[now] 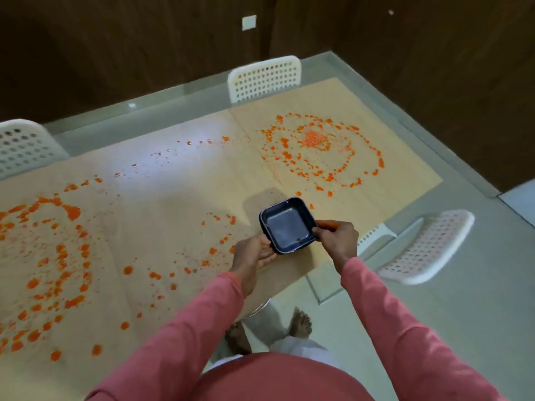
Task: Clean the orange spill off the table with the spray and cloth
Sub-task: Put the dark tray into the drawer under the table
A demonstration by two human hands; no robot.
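sleeves (185, 322): long, pink, to the wrists | top: same pink | trousers: white | feet (301, 324): bare

Head cam, wide-angle, looks fwd/down over table (173, 221) corner.

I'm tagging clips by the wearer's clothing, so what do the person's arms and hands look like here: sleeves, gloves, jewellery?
Both arms are covered by long, plain pink sleeves, the left sleeve and the right sleeve, reaching to the wrists. The left hand and right hand are bare: no gloves, and no rings, watch or bracelet are visible. The sleeves show no visible print or logo.
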